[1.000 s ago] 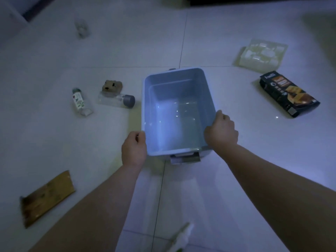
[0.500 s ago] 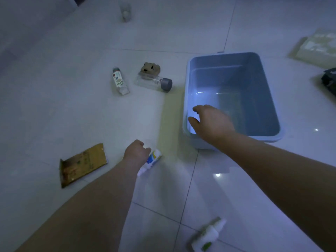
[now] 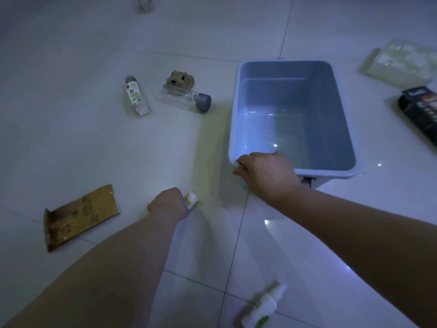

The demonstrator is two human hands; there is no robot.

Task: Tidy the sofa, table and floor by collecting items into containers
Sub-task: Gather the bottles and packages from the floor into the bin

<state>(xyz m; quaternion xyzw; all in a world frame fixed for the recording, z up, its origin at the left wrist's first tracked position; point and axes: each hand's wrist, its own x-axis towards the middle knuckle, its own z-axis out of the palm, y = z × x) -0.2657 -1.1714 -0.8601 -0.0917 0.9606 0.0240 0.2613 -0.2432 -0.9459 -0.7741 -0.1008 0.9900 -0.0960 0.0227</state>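
Right hand [image 3: 266,175] has shifted onto the bin [image 3: 293,117] rim, gripping it; left hand [image 3: 168,204] clenches a small tube [image 3: 192,200], which goes into the bin next.

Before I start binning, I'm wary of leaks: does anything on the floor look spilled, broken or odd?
No spill or breakage shows. Three bottles lie on their sides, and the gold packet looks torn open.

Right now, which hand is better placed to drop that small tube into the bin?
Left. The left hand is closed on the tube, down at the floor beside the bin. The right hand grips the bin's near rim, steadying it.
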